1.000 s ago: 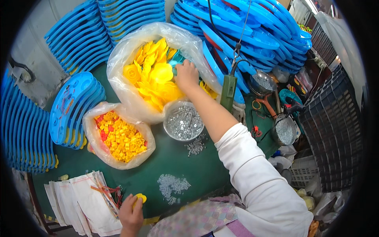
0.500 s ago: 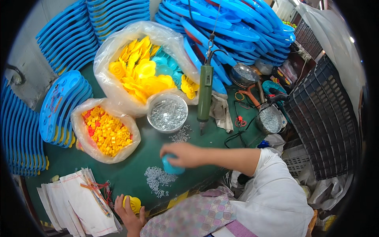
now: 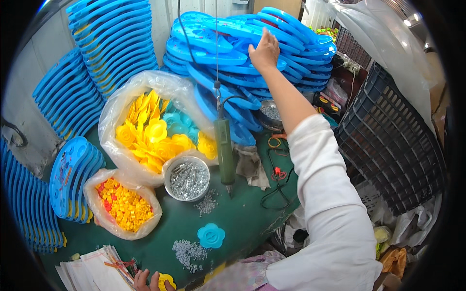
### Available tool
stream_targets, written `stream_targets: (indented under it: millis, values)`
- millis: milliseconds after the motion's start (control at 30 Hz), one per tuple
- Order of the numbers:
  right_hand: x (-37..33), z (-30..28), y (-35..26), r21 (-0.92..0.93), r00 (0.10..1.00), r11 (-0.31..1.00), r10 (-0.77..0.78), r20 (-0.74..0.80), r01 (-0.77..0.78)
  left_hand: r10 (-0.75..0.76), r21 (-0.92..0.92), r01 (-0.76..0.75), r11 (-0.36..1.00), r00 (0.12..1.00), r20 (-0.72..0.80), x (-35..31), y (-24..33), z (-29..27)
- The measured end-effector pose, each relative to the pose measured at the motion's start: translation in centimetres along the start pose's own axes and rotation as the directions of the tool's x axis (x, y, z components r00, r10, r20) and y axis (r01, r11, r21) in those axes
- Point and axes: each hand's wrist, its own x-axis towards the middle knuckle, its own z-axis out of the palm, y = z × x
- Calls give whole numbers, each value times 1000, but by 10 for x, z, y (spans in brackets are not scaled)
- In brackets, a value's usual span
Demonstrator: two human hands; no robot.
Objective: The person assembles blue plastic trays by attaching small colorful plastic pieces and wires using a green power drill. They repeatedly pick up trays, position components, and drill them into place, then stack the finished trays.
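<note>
My right hand (image 3: 266, 50) reaches far out over the heap of blue plastic trays (image 3: 204, 51) at the back. Its fingers stretch over the trays and its thumb is apart; I cannot tell how firmly they touch. At the lower edge my left hand (image 3: 147, 280), partly cut off, has its fingers round a yellow flower-shaped plastic piece (image 3: 167, 280). A light-blue flower-shaped piece (image 3: 211, 235) lies flat on the green table, beside a scatter of small clear plastic bits (image 3: 188, 253).
A green electric screwdriver (image 3: 224, 153) hangs mid-table. Left of it stand a bowl of screws (image 3: 187, 178), a large bag (image 3: 109, 121) of yellow and teal flower pieces, and a smaller bag (image 3: 153, 194) of tiny yellow parts. Blue trays (image 3: 114, 43) are stacked left; a black crate (image 3: 388, 140) leans right.
My right hand has left the light-blue flower piece on the table and moved up to the blue trays. The view has tilted upward. My left hand stays at the yellow flower piece.
</note>
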Motion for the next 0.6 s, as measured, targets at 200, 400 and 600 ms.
stream_targets:
  millis: [200,400,600]
  values:
    - [4,-15,9,-142,965,955,-260,11,259,85,-69,-88,994,996,-39,53,19,10]
    - [-80,-156,-68,502,967,863,85,-238,48,-17,-669,11,744,1000,-2,101,41,34]
    - [-221,-305,-131,566,918,752,-395,-24,338,-100,-982,65,-179,991,84,158,127,45]
